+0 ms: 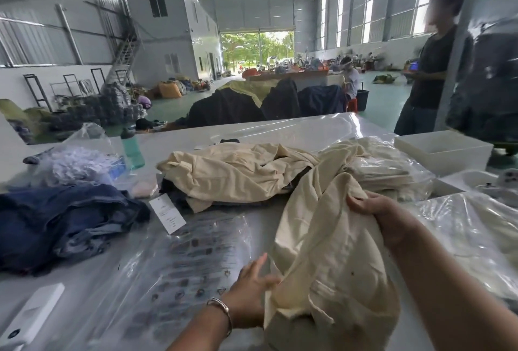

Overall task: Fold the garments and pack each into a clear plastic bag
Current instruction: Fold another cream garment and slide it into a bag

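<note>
The right hand (384,219) grasps the top of a cream garment (322,261) bunched on the table (84,294), just in front of the cream clothes pile (238,171). The left hand (249,291) grips the garment's left edge, fingers hidden in the cloth. A printed plastic bag (182,255) lies flat just left of the garment.

A large metal-walled hall with a green floor (384,98) stretches far beyond the grip. An open doorway (256,49) at the far end shows trees in daylight. Tall windows (370,3) line the right wall; a staircase (124,52) climbs at left.
</note>
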A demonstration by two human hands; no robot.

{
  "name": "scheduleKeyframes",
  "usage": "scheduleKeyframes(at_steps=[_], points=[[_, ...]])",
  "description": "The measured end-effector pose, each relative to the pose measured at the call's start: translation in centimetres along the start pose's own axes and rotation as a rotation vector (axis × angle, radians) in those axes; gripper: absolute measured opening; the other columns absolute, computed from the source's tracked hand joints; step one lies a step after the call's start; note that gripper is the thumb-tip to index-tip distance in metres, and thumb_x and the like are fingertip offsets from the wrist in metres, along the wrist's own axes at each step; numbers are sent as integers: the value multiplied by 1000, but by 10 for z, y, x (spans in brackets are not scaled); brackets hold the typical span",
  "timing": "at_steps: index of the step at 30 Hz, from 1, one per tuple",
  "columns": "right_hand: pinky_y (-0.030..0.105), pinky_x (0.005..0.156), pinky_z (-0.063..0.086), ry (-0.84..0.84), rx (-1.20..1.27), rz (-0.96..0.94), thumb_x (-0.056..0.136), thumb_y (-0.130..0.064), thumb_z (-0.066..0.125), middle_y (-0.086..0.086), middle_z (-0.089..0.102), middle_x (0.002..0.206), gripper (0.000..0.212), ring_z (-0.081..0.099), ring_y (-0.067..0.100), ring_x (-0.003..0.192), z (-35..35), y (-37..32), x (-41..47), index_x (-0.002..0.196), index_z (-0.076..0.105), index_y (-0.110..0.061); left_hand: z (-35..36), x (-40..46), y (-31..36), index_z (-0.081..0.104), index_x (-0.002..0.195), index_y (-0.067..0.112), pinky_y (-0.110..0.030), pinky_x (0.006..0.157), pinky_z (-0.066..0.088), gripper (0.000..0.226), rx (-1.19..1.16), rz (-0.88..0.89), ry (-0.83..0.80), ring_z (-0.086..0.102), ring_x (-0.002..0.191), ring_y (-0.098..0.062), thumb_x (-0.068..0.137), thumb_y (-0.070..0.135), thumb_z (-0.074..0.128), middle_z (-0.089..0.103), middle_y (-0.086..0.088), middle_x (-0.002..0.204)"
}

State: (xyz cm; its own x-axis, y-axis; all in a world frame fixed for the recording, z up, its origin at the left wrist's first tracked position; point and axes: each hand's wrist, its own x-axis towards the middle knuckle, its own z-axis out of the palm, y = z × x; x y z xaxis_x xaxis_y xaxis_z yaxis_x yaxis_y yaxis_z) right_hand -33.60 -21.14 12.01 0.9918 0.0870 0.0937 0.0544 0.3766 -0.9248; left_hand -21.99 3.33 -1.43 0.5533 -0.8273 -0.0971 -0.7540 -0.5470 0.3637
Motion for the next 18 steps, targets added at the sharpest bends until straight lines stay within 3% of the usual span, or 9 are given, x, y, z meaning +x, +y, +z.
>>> scheduleKeyframes(at_steps=[1,3,4,6,10,12,14,16,18], points=[[35,64,60,12,-18,2,45,-27,96,16,71,78,52,71,27,68,-1,-2,0,85,75,-2,-1,1,4,41,141,38,-28,117,10,64,-4,11,-24,5,147,-25,81,55,58,-1,-6,160],[35,64,59,89,-67,30,50,-29,94,16,72,82,48,71,26,71,-4,-6,0,87,76,-3,-3,1,10,56,129,24,-13,102,27,44,-184,63,-51,37,131,-7,89,41,59,42,3,144],[35,64,59,163,-105,53,55,-29,91,16,72,85,44,72,26,73,-6,-7,1,88,75,-4,-7,-1,11,64,112,18,-12,87,36,32,-322,62,-56,49,106,6,86,36,60,60,11,118],[32,61,58,396,-201,75,68,-26,83,15,74,86,32,72,24,73,-13,-9,5,89,74,-4,-18,-8,8,70,84,6,-17,66,39,35,-504,-19,-39,47,72,6,71,37,62,60,10,79],[23,48,44,825,-597,-44,86,-34,70,6,61,59,31,56,18,51,-19,-16,28,67,62,-11,-58,-8,-17,75,93,2,-33,78,54,32,-1041,-256,98,68,83,-22,67,19,84,72,-17,98],[27,48,31,946,-893,-134,89,-45,62,-1,50,53,46,46,19,52,-10,-25,43,55,51,-16,-90,1,-15,75,94,13,-43,91,52,27,-1069,-316,273,68,94,-27,77,34,77,70,-21,106],[29,48,26,1071,-1158,-280,88,-56,54,-4,47,55,49,46,22,56,8,-31,56,58,46,-19,-118,14,-13,74,98,15,-48,94,50,49,-1145,-397,523,68,96,-29,67,54,77,72,-15,101],[26,47,24,1050,-1249,-433,82,-63,54,-8,47,60,42,45,19,57,29,-26,63,73,48,-23,-137,22,-10,72,99,12,-47,91,52,63,-1186,-450,728,68,95,-31,62,62,74,72,-11,100],[26,50,36,867,-1381,-356,71,-62,63,-10,54,73,44,51,17,63,45,-4,68,99,47,-32,-143,25,-9,65,114,13,-41,91,48,58,-792,-505,743,62,104,-32,79,59,59,67,-13,113]])
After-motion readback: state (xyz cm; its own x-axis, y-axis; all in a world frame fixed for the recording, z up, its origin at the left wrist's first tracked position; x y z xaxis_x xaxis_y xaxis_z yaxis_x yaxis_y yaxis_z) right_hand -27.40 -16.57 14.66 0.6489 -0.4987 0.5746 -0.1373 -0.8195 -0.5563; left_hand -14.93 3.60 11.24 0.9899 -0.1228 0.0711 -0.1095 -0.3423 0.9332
